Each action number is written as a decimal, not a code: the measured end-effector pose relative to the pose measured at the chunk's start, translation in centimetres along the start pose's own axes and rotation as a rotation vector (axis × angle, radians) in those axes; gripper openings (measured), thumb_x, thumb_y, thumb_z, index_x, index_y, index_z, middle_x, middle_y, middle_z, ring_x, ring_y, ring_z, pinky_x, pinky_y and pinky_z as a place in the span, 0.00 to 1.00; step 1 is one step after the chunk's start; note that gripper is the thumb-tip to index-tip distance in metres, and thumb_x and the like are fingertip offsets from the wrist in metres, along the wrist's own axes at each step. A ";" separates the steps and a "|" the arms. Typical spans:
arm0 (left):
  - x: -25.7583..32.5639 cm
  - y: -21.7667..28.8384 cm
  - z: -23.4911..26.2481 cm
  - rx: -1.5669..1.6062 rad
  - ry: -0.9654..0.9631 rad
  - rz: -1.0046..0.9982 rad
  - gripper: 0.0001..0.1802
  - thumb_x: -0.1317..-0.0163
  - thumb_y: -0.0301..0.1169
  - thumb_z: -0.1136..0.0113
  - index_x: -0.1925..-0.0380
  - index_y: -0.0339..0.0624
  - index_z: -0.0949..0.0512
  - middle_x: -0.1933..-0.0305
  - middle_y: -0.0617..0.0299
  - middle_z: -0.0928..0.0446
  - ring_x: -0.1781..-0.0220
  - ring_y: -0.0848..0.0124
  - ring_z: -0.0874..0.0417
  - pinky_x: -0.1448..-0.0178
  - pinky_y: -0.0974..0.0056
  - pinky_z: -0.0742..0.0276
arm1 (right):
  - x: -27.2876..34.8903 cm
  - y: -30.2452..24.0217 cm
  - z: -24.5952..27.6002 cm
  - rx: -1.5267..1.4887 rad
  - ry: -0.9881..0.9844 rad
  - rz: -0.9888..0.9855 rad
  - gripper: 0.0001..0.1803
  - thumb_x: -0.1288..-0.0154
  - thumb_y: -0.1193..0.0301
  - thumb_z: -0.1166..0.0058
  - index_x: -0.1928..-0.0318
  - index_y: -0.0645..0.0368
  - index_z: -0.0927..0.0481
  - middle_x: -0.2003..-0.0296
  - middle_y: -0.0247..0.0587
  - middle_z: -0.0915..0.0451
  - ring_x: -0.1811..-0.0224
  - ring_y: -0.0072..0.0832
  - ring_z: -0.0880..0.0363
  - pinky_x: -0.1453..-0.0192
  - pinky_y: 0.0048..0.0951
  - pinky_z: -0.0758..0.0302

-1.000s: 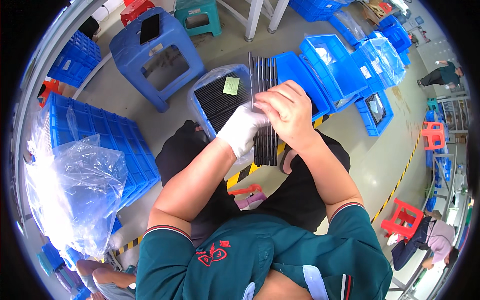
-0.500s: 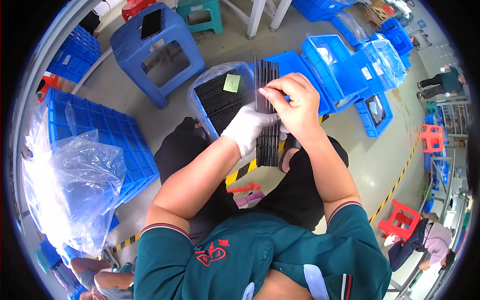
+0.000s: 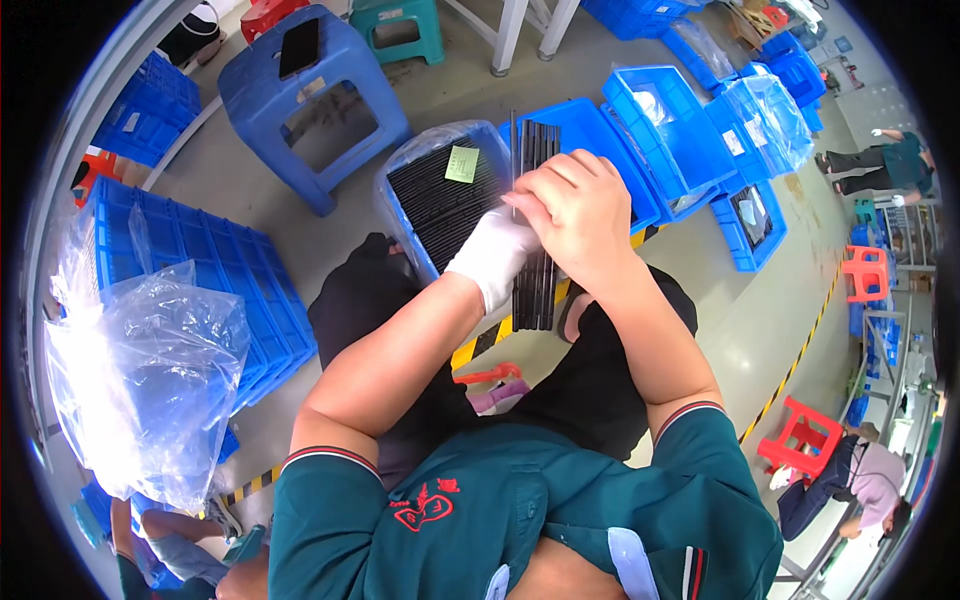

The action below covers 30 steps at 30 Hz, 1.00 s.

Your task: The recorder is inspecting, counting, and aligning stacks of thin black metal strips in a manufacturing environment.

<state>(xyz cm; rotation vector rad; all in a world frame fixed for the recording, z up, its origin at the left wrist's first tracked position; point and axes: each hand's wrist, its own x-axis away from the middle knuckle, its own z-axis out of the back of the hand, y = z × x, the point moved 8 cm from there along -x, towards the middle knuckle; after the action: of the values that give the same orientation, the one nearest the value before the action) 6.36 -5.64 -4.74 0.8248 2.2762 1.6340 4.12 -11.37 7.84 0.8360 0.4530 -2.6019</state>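
Observation:
Several thin black rods (image 3: 534,295) stand side by side in a bundle in front of me. My left hand (image 3: 497,250), in a white glove, is closed around the bundle's middle. My bare right hand (image 3: 582,212) lies across the front of the bundle, its thumb and fingertips pinched at the left edge. A single black rod (image 3: 514,150) rises there, slightly apart from the others and higher. Just beyond my left hand, a blue bin (image 3: 392,190) lined with clear plastic holds many similar rods (image 3: 430,205), with a green paper slip (image 3: 461,164) on top.
A blue stool (image 3: 250,95) bearing a black phone (image 3: 300,48) is at the far left. Blue crates (image 3: 240,270) and a clear plastic bag (image 3: 150,390) stand at left. More blue bins (image 3: 650,120) lie at far right. Other people (image 3: 185,550) are at lower left and right.
My right hand has come lower and to the left over the bundle, its fingers more curled. One rod at the left edge now stands more apart. My left hand stays around the bundle.

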 end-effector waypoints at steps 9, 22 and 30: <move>1.3 -0.4 -0.7 0.436 -0.010 0.273 0.12 0.42 0.22 0.43 0.58 0.42 0.25 0.60 0.63 0.22 0.58 0.72 0.19 0.53 0.66 0.22 | 0.1 0.3 -0.2 -0.097 0.011 -0.029 0.07 0.52 0.67 0.32 0.73 0.54 0.17 0.75 0.32 0.21 0.70 0.33 0.24 0.64 0.33 0.29; 1.1 -1.0 -0.8 0.496 0.070 0.285 0.05 0.38 0.27 0.44 0.62 0.44 0.25 0.63 0.64 0.25 0.62 0.73 0.22 0.60 0.67 0.25 | 0.0 0.3 -0.5 -0.111 -0.012 -0.008 0.07 0.52 0.68 0.33 0.74 0.55 0.18 0.76 0.34 0.23 0.71 0.34 0.25 0.65 0.33 0.29; 0.8 0.7 -0.2 0.580 0.018 0.323 0.13 0.34 0.28 0.45 0.52 0.35 0.25 0.58 0.50 0.19 0.57 0.57 0.15 0.53 0.53 0.17 | 0.0 3.1 2.7 -0.332 0.202 -0.187 0.06 0.52 0.73 0.31 0.72 0.56 0.16 0.76 0.35 0.20 0.72 0.33 0.21 0.68 0.29 0.26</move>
<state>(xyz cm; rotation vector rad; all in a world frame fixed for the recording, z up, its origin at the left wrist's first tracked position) 5.83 -5.19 -3.91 1.3649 2.7879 1.0701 4.12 -15.24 9.33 0.9807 1.0337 -2.5100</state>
